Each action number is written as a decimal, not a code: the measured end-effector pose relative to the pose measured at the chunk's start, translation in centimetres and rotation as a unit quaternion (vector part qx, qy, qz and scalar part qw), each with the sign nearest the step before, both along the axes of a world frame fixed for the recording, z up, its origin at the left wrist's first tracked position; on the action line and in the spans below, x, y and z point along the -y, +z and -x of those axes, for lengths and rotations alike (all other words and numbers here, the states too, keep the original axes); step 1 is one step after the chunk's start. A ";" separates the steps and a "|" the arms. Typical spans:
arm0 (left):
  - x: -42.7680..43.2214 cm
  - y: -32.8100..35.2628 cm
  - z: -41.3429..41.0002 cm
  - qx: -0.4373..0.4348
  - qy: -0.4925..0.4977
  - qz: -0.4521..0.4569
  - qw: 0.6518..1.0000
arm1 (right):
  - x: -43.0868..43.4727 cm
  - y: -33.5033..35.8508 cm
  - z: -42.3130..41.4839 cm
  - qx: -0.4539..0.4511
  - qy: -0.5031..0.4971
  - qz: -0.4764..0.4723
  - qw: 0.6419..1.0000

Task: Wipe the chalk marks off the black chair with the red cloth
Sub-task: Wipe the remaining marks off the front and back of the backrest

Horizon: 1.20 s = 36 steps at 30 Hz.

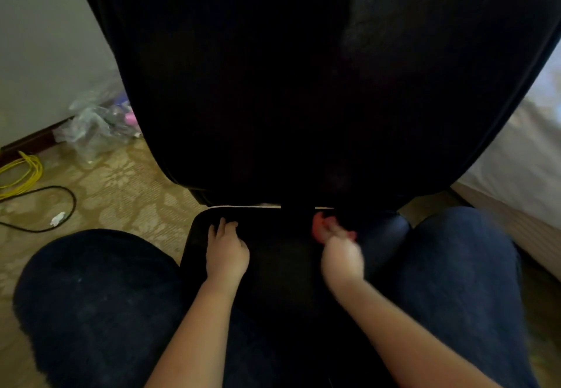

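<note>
The black chair (273, 90) fills the middle of the view, its tall backrest upright and its seat (282, 254) low between my knees. My left hand (226, 248) rests on the left part of the seat, fingers laid on the surface. My right hand (341, 249), blurred, grips a small bunched red cloth (318, 225) at the back of the seat, near the gap under the backrest. Most of the cloth is hidden by my fingers. No chalk marks can be made out on the dark surface.
Patterned beige carpet (127, 187) lies to the left, with a yellow cable (24, 172), a black cable (60, 202) and crumpled clear plastic bags (97, 123) by the wall. A white bed edge (522, 157) stands close on the right. My dark-trousered knees flank the seat.
</note>
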State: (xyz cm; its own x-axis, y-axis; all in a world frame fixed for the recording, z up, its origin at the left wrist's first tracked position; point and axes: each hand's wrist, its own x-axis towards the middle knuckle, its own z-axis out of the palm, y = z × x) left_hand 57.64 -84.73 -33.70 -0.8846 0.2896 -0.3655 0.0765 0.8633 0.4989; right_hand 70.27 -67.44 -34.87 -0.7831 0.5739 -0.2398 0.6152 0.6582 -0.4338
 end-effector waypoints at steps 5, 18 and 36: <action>0.4 0.5 0.3 0.017 0.014 -0.037 0.999 | 4.9 0.4 0.1 0.013 0.278 0.063 0.958; 1.3 3.3 0.0 0.186 0.055 -0.279 0.941 | 6.0 2.4 5.7 -0.209 0.082 0.042 0.973; 4.4 3.9 10.0 -0.181 0.215 -0.175 0.944 | 6.8 2.2 3.6 -0.194 0.120 0.079 0.971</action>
State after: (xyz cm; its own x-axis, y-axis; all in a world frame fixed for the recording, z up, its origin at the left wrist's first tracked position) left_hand 47.66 -89.18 -29.85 -0.9964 -0.0778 0.0340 -0.0237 0.6397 0.7683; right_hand 66.69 -74.22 -32.69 -0.9384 0.3442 0.0291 0.2234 0.6691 -0.7088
